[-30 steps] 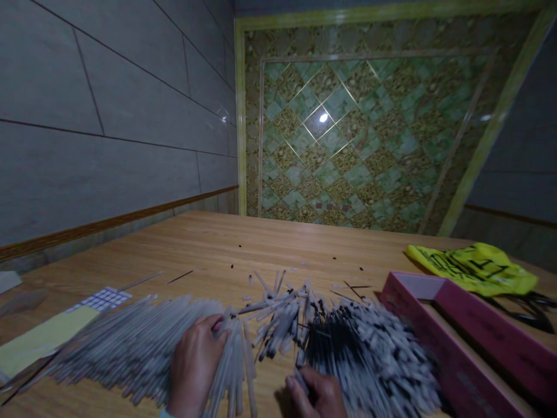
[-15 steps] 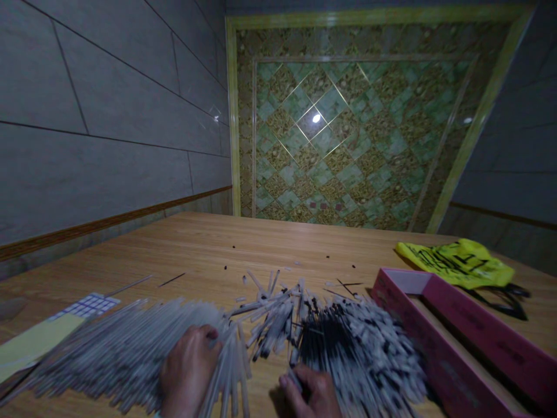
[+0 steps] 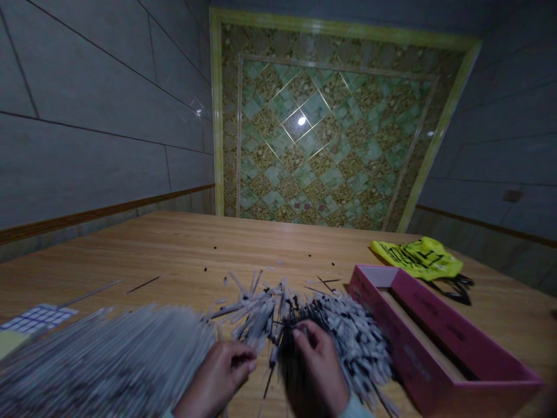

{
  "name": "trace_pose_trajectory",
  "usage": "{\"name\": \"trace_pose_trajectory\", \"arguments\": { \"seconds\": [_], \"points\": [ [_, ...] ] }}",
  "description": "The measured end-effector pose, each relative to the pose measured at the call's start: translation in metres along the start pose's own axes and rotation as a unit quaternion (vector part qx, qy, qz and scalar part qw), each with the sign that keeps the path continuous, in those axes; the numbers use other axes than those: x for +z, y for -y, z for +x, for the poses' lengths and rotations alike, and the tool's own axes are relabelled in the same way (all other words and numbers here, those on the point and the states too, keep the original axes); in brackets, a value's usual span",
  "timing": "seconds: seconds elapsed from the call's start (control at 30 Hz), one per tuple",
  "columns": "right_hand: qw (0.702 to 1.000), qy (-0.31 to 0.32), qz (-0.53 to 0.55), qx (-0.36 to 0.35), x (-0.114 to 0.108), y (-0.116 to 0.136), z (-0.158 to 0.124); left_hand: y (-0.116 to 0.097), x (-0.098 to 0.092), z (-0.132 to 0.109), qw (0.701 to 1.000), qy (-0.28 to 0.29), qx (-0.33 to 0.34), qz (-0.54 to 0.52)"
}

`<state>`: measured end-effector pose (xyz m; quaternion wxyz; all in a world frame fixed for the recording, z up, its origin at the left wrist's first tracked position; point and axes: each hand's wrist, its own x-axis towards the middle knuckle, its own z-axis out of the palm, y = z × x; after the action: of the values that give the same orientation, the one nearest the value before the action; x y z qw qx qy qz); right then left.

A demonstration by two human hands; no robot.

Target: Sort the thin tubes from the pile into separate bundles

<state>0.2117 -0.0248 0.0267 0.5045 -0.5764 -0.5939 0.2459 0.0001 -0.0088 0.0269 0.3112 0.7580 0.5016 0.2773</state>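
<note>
Clear thin tubes (image 3: 130, 348) lie in a wide heap at the left. Dark-tipped tubes (image 3: 357, 337) form another heap at the right, with black sticks at its left part. My left hand (image 3: 224, 371) is by the right edge of the clear tubes, thumb and fingertips pinched together; anything between them is too small to name. Over the black sticks, my right hand (image 3: 319, 360) has its thumb and forefinger closed on something I cannot make out. Between the heaps lie scattered short tubes (image 3: 256, 316), some with dark ends.
A pink open box (image 3: 456, 348) stands at the right, with a yellow bag (image 3: 418, 258) behind it. Blue-checked paper (image 3: 39, 319) lies at the far left. Thin dark sticks and small black bits are scattered on the wooden table (image 3: 174, 238).
My left hand has left the clear tubes and moved right. My right hand has moved forward over the black sticks. The view has turned right, shifting the scene leftward.
</note>
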Motion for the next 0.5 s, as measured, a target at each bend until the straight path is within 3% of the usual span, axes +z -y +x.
{"name": "trace_pose_trajectory", "arguments": {
  "seconds": [0.07, 0.17, 0.27, 0.4, 0.5],
  "points": [
    [0.991, -0.032, -0.126, 0.0, -0.034, -0.005, 0.026, 0.001, 0.001, -0.003, 0.999, 0.021, 0.011, 0.037],
    [0.977, -0.06, -0.203, 0.023, -0.084, -0.018, 0.062, 0.006, -0.004, -0.006, 0.993, 0.023, 0.007, 0.112],
    [0.96, -0.061, -0.27, 0.044, -0.115, -0.031, 0.08, 0.011, -0.01, -0.008, 0.985, 0.008, -0.027, 0.171],
    [0.94, -0.057, -0.333, 0.05, -0.121, -0.036, 0.08, 0.014, -0.014, -0.011, 0.974, 0.005, -0.059, 0.216],
    [0.935, -0.055, -0.35, 0.015, -0.098, -0.027, 0.069, 0.014, -0.017, -0.012, 0.968, 0.003, -0.106, 0.225]
  ]
}}
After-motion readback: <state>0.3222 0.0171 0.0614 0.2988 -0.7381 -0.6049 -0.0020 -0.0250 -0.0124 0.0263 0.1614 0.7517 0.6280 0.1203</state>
